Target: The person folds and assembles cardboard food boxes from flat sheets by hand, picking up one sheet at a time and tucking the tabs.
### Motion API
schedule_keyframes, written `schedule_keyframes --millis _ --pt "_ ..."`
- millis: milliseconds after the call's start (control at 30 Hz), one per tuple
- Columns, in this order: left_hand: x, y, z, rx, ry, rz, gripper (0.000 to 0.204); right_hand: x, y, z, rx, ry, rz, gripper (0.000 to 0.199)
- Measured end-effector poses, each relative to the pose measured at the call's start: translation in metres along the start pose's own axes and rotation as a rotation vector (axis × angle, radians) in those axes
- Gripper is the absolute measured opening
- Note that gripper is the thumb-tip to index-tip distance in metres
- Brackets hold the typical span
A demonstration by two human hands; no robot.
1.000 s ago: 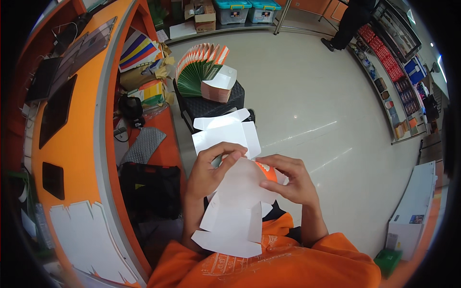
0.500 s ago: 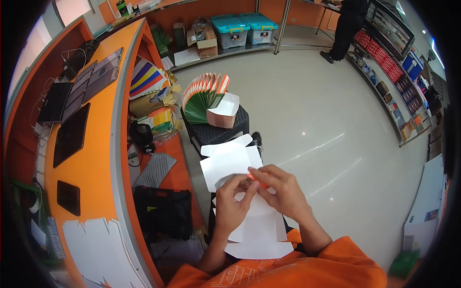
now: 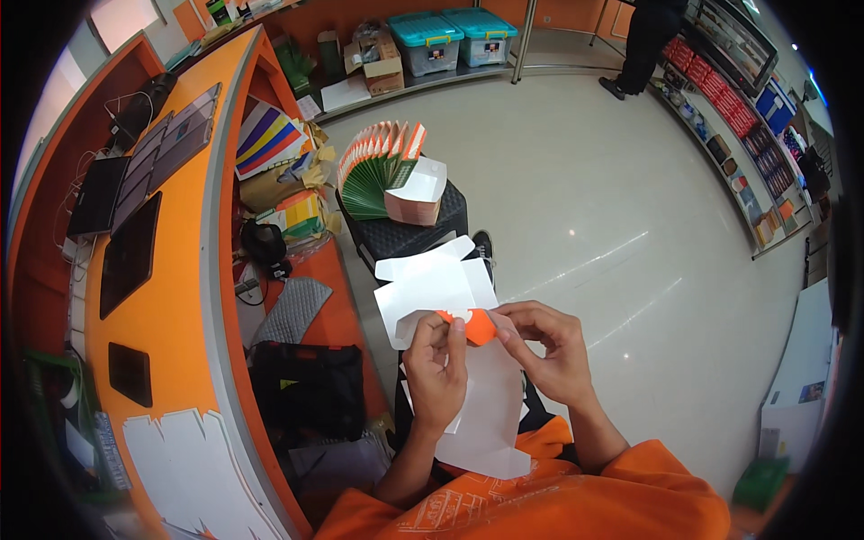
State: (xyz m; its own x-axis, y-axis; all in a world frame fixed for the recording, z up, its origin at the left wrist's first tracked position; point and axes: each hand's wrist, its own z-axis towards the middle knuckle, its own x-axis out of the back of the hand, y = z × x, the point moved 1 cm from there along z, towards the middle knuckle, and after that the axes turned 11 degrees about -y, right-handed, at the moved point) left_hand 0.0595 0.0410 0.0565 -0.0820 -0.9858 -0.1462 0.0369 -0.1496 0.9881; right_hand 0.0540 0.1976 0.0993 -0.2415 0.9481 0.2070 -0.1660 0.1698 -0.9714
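White card, an unfolded box blank (image 3: 468, 360), lies lengthwise away from the person, its near end over the lap and its far flaps pointing toward the black stool (image 3: 409, 236). Across its middle an orange flap (image 3: 472, 326) is folded up. The left hand (image 3: 436, 369) pinches the card's left edge beside that flap; the right hand (image 3: 551, 349) pinches the flap's right tip between thumb and forefinger. Half a second ago the hands sat lower and closer together. Farther off, the stool carries a fan of green-and-orange cartons (image 3: 378, 166) and a finished open box (image 3: 416, 191).
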Motion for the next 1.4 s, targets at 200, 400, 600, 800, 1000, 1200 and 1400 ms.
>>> schedule_keyframes --millis 200,400,600,800,1000,1200,1400 --pt "-0.005 0.012 0.001 -0.061 0.014 -0.179 0.022 -0.006 -0.006 0.000 0.129 0.061 -0.215 0.010" --pt "-0.013 0.001 -0.002 -0.210 0.130 -0.015 0.018 -0.006 -0.005 0.001 0.053 0.049 0.043 0.010" --pt "-0.025 -0.010 -0.005 -0.265 0.210 0.203 0.017 -0.011 -0.006 0.003 0.109 0.048 0.015 0.012" --pt "-0.023 -0.007 -0.006 -0.306 0.188 0.276 0.016 -0.015 -0.010 0.003 0.037 0.096 0.117 0.016" --pt "-0.020 -0.007 -0.007 -0.300 0.213 0.315 0.018 -0.019 -0.009 0.006 0.059 0.098 0.095 0.018" --pt "-0.020 -0.001 -0.007 -0.369 0.211 0.417 0.017 -0.020 -0.010 0.007 0.086 0.104 0.062 0.017" --pt "-0.019 -0.005 -0.005 -0.348 0.200 0.363 0.021 -0.027 -0.008 0.010 0.172 0.154 0.005 0.015"
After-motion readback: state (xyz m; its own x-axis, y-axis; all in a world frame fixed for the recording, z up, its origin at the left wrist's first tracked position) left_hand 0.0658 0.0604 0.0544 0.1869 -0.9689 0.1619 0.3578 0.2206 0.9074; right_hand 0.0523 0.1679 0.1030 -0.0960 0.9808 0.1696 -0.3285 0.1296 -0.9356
